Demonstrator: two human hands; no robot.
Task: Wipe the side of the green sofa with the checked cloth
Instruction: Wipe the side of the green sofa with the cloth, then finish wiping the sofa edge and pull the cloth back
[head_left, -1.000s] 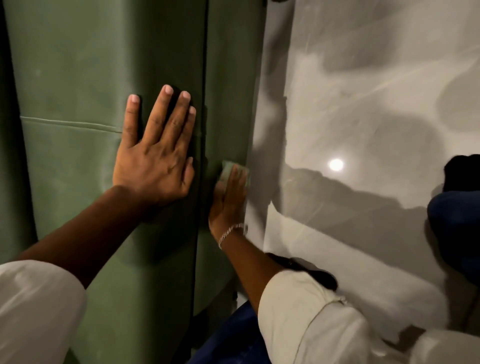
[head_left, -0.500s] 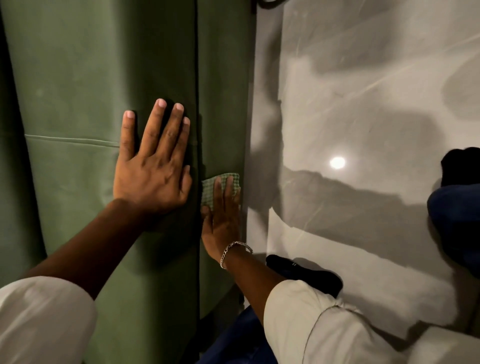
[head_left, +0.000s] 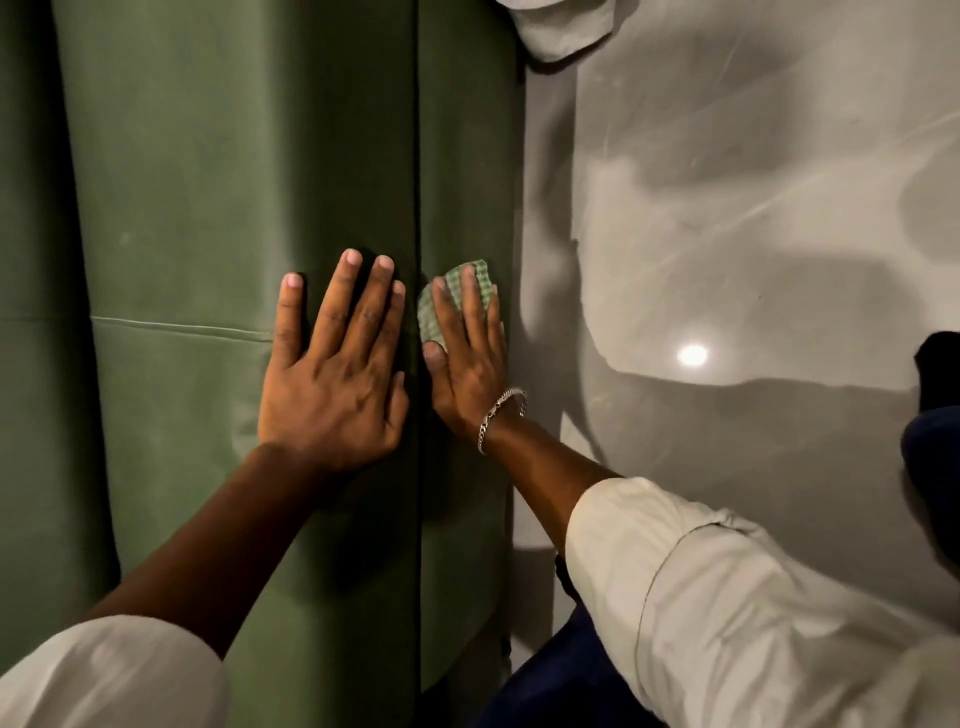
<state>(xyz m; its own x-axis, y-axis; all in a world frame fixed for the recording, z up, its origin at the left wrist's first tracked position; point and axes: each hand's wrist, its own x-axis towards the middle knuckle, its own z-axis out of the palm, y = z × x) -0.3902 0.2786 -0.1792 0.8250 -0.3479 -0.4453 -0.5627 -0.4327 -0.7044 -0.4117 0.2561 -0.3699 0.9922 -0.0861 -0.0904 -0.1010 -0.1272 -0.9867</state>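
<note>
- Head view: I look down on a glossy pale grey floor (head_left: 753, 234) that fills the right side, with soft shadows across it and one bright round light reflection (head_left: 692, 355).
- A pale piece of fabric (head_left: 563, 26) shows at the top edge, just beside the sofa's upper corner. I can't tell what it is.
- The green sofa (head_left: 208, 182) fills the left side. Its side panel runs top to bottom of my frame, with a long vertical seam (head_left: 417, 156) down it and a shorter horizontal seam (head_left: 176, 328) off to the left.
- The upholstery looks matte and smooth, a dull olive green, darker in the folds.
- The checked cloth (head_left: 457, 291) sits on the narrow strip between the vertical seam and the floor-side edge. It is bunched, green-and-pale checked, its longer side slanting up to the right.
- My right hand (head_left: 470, 358) lies flat over the cloth, fingers extended and pressing it against the sofa, not curled around it. A silver chain bracelet (head_left: 501, 415) circles that wrist.
- My left hand (head_left: 335, 379) is spread flat on the sofa just left of the seam, fingers released, holding nothing.
- Both cream sleeves (head_left: 727, 597) are pushed up the forearms.
</note>
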